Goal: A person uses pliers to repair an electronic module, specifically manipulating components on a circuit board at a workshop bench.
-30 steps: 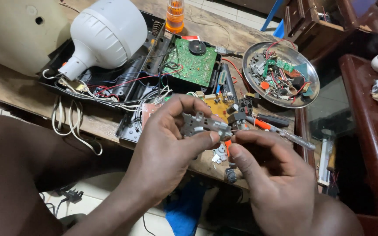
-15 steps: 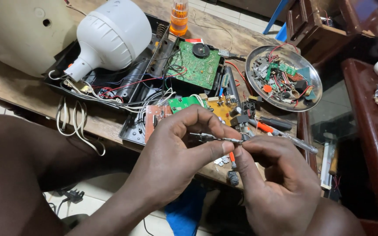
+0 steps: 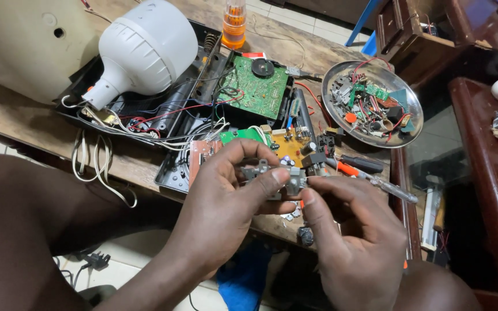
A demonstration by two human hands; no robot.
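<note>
Grey metal part [image 3: 272, 175], green circuit board [image 3: 259, 92], white bulb [image 3: 145, 49]

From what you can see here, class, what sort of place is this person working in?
Probably a small electronics repair bench: an opened black casing with a green circuit board, a metal dish of loose parts, and both hands gripping a small grey component.
</note>
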